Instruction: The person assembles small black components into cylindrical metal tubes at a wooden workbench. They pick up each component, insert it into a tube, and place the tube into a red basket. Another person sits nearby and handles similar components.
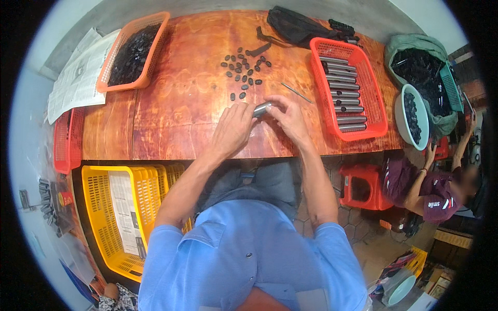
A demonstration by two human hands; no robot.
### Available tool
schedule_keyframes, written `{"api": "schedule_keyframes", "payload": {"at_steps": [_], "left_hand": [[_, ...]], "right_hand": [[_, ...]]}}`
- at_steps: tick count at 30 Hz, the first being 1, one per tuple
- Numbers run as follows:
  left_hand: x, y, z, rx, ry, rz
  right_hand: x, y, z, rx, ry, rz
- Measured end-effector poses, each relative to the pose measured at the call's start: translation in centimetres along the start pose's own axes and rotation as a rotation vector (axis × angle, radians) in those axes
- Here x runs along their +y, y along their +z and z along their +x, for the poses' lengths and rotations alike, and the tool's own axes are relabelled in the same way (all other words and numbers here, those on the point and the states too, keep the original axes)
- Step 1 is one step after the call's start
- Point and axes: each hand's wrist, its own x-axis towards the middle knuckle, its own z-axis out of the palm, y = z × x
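Note:
A short grey metal tube [262, 109] lies between my two hands near the table's front edge. My left hand [233, 127] is closed around its left end, which the fingers mostly hide. At the other end, the thumb and fingers of my right hand [288, 119] pinch the tube. Beyond my hands, several small black oval plugs [245, 79] are scattered on the wooden table [181, 111], with a flat black strip [258, 50] beside them. A thin metal rod [296, 93] rests to the right of the plugs.
At right, a red basket [358, 136] holds several metal tubes; a black bag [298, 27] lies behind it. An orange basket [124, 87] of black pieces stands left on newspaper [78, 78]. Yellow crates [111, 223] sit below left. A person [436, 189] works at right near a light-blue basin [402, 116].

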Motion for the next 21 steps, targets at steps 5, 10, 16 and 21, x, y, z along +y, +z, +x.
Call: {"api": "schedule_keyframes", "payload": {"at_steps": [5,10,16,21], "left_hand": [[-0.8,0.6,0.0,-0.023,0.112,0.117],[-0.7,0.7,-0.1,0.004,0.088,0.018],[-0.6,0.8,-0.4,0.019,0.079,0.034],[-0.1,0.5,-0.5,-0.023,0.012,0.023]], "right_hand": [[2.9,-0.8,1.0,-0.063,-0.021,-0.144],[2.6,-0.8,-0.2,0.007,-0.026,-0.295],[2.5,-0.5,-1.2,0.048,-0.256,-0.338],[3.1,-0.5,-1.4,0.078,-0.358,-0.388]]}}
